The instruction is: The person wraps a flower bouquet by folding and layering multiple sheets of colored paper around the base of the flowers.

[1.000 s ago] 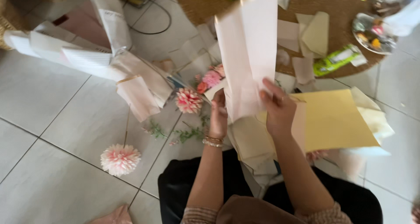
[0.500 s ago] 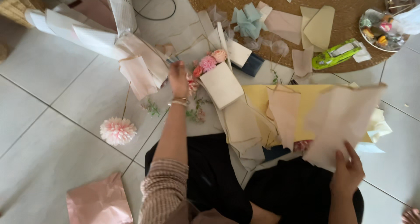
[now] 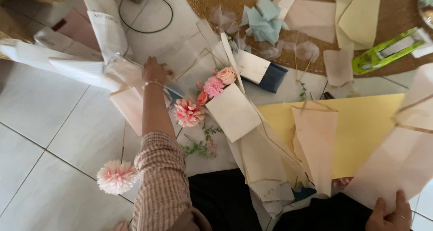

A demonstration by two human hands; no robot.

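Both hands touch wrapping paper. Left hand (image 3: pixel 154 70) lies flat and unclenched on clear cellophane sheets (image 3: pixel 189 59) beside the bouquet (image 3: pixel 215 87). Right hand (image 3: pixel 391 214) pinches a pale pink sheet (image 3: pixel 401 154).

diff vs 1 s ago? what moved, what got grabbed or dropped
The left hand let go of the pale pink wrapping sheet and reached out to the clear film sheets on the white tiled floor. The right hand kept that sheet and swung it down to the right. The yellow paper sheet and pink-and-white pompom flower stayed put.
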